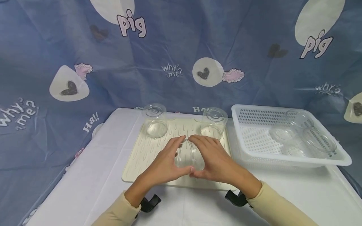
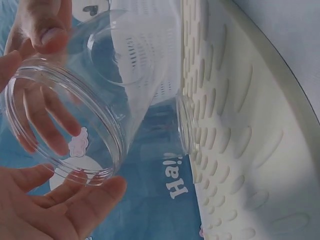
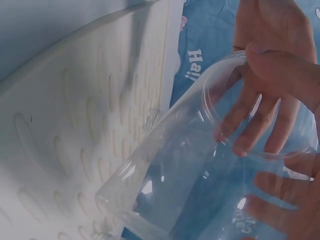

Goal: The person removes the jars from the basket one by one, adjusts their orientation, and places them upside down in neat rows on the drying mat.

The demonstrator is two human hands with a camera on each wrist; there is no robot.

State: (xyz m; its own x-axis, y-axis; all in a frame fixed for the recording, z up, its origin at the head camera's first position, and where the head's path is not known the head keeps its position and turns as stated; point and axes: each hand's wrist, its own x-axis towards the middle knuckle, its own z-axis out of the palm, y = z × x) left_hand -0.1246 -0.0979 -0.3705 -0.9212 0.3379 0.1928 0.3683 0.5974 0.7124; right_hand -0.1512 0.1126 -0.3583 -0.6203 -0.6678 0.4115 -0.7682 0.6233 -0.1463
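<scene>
Both hands hold a clear, threaded-rim jar (image 1: 186, 153) above the cream ribbed mat (image 1: 135, 171). My left hand (image 1: 167, 164) curls round one side, and my right hand (image 1: 217, 160) round the other. In the head view the thumbs meet on the near side and the fingertips nearly meet on the far side. The left wrist view shows the tilted jar's open mouth (image 2: 117, 135) with fingers about its rim. Two more clear jars stand mouth down on the mat, one at back left (image 1: 155, 122) and one at back right (image 1: 214, 121).
A white perforated basket (image 1: 243, 146) stands right of the mat, with several clear jars (image 1: 319, 139) lying in its right half. A white cloth (image 1: 93, 185) covers the table. Behind hangs a blue printed curtain (image 1: 169, 37).
</scene>
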